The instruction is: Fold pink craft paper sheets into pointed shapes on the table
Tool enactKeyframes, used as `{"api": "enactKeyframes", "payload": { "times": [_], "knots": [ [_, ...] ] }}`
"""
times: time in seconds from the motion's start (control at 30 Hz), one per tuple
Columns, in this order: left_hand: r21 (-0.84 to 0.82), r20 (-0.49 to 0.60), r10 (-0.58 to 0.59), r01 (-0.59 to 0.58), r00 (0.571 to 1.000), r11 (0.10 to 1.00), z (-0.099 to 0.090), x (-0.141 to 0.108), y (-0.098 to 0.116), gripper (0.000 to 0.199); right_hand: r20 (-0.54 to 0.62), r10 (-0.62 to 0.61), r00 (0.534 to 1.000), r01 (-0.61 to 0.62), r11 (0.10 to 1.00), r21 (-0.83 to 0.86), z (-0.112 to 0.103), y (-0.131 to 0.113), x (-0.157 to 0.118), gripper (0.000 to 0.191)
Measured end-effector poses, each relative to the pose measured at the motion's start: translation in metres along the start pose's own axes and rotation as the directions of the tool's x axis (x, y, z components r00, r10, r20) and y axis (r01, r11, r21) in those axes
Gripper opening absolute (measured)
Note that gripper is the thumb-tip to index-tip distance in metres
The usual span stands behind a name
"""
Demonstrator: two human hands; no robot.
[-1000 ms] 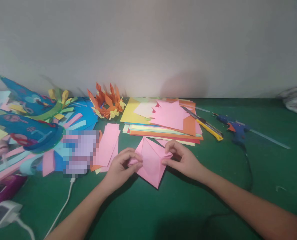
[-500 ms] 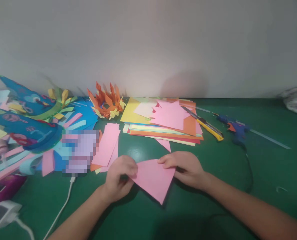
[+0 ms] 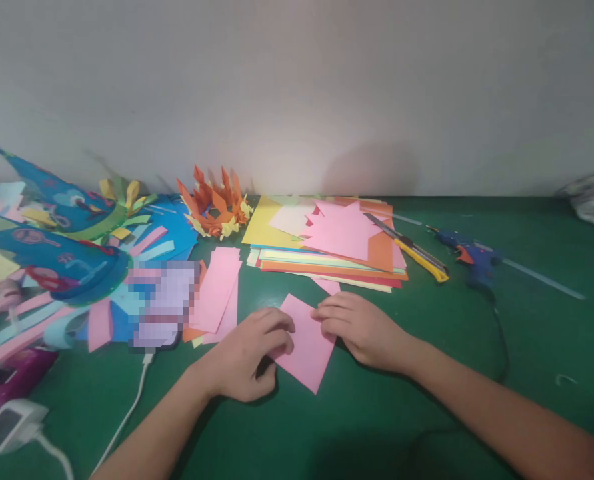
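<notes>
Near the middle of the green surface (image 3: 277, 440), just this side of the big paper stack (image 3: 321, 265), there's a piece of pink paper (image 3: 307, 360) lying pretty much flat. It's turned like a diamond: one corner aims back toward the wall (image 3: 297, 93) and leans a bit left, and the opposite one points at the wearer and leans a bit right. What shows is close to square, so I can't call a long axis with the sides partly under fingers.

Left hand (image 3: 249, 353) is half curled, fingertips down on the left part of the paper, thumb sitting apart from them, so not a pinch. Right hand (image 3: 369, 330) has its fingertips on the upper right edge. Its thumb is hidden, so no clue whether it's clamped on the sheet or just pressing.

Roomwise, most of the space is toward the wearer, where bare green runs between the forearms. Left is tighter, with the pink strips (image 3: 219, 287) right next to the left hand. Behind, a pink scrap (image 3: 327, 286) pokes out from the stack's front edge, just past the right fingers. Off right, beyond a strip of green, you've got the yellow cutter (image 3: 427, 261) leaning off the stack and the blue glue gun (image 3: 481, 263).
</notes>
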State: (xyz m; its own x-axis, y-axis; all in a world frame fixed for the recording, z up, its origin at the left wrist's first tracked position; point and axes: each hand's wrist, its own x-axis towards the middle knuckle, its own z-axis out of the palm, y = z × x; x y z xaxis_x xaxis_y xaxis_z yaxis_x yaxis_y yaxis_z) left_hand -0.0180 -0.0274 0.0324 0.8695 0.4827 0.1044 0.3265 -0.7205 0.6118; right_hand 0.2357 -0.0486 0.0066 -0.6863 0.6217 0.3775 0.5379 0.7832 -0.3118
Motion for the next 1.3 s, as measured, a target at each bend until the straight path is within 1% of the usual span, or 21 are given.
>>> {"api": "enactKeyframes", "payload": {
  "times": [0.1, 0.13, 0.23, 0.27, 0.37, 0.4, 0.5, 0.67, 0.77, 0.87, 1.07, 1.17, 1.3],
  "knots": [
    [-0.011, -0.018, -0.066, 0.066, 0.998, 0.998, 0.002, 0.001, 0.001, 0.006, -0.006, -0.001, 1.000, 0.001, 1.000, 0.021, -0.002, -0.001, -0.001, 0.027],
    [0.003, -0.032, -0.098, 0.098, 0.995, 0.995, 0.005, 0.002, 0.001, 0.007, -0.001, 0.002, 1.000, -0.002, 1.000, 0.022, -0.002, -0.001, -0.001, 0.026],
    [0.091, -0.076, -0.157, 0.163, 0.985, 0.982, 0.013, 0.004, -0.003, 0.019, 0.042, 0.027, 0.999, -0.027, 1.000, 0.013, -0.002, -0.005, 0.002, 0.022],
    [0.129, -0.088, -0.164, 0.174, 0.983, 0.976, 0.016, 0.004, -0.005, 0.027, 0.060, 0.042, 0.997, -0.043, 0.999, 0.009, -0.002, -0.006, 0.003, 0.021],
    [0.233, -0.113, -0.185, 0.207, 0.976, 0.950, 0.021, 0.003, -0.010, 0.062, 0.092, 0.093, 0.991, -0.092, 0.996, -0.019, 0.001, -0.011, 0.008, 0.021],
    [0.260, -0.109, -0.192, 0.215, 0.975, 0.941, 0.022, 0.003, -0.011, 0.069, 0.091, 0.104, 0.990, -0.101, 0.994, -0.034, 0.003, -0.012, 0.009, 0.021],
    [0.325, -0.085, -0.207, 0.224, 0.975, 0.919, 0.022, 0.003, -0.013, 0.075, 0.095, 0.125, 0.988, -0.119, 0.991, -0.068, 0.006, -0.015, 0.012, 0.020],
    [0.382, -0.067, -0.214, 0.223, 0.975, 0.897, 0.019, 0.002, -0.013, 0.082, 0.171, 0.174, 0.970, -0.153, 0.980, -0.129, 0.007, -0.018, 0.014, 0.023],
    [0.387, -0.054, -0.216, 0.220, 0.975, 0.896, 0.018, 0.001, -0.014, 0.083, 0.184, 0.184, 0.966, -0.155, 0.975, -0.161, 0.007, -0.019, 0.014, 0.025],
    [0.384, -0.042, -0.230, 0.228, 0.972, 0.895, 0.017, 0.000, -0.013, 0.084, 0.168, 0.188, 0.968, -0.160, 0.973, -0.166, 0.008, -0.019, 0.014, 0.025],
    [0.360, -0.077, -0.247, 0.258, 0.966, 0.897, 0.013, 0.003, -0.009, 0.080, 0.130, 0.149, 0.980, -0.136, 0.985, -0.104, 0.002, -0.013, 0.011, 0.016],
    [0.331, -0.039, -0.266, 0.263, 0.963, 0.906, 0.011, 0.001, -0.011, 0.078, 0.144, 0.150, 0.978, -0.145, 0.988, -0.051, -0.004, -0.010, 0.006, 0.012],
    [0.302, 0.057, -0.249, 0.221, 0.967, 0.927, 0.005, -0.007, -0.016, 0.065, 0.187, 0.203, 0.961, -0.210, 0.978, 0.017, -0.011, -0.007, 0.002, 0.017]
  ]
}}
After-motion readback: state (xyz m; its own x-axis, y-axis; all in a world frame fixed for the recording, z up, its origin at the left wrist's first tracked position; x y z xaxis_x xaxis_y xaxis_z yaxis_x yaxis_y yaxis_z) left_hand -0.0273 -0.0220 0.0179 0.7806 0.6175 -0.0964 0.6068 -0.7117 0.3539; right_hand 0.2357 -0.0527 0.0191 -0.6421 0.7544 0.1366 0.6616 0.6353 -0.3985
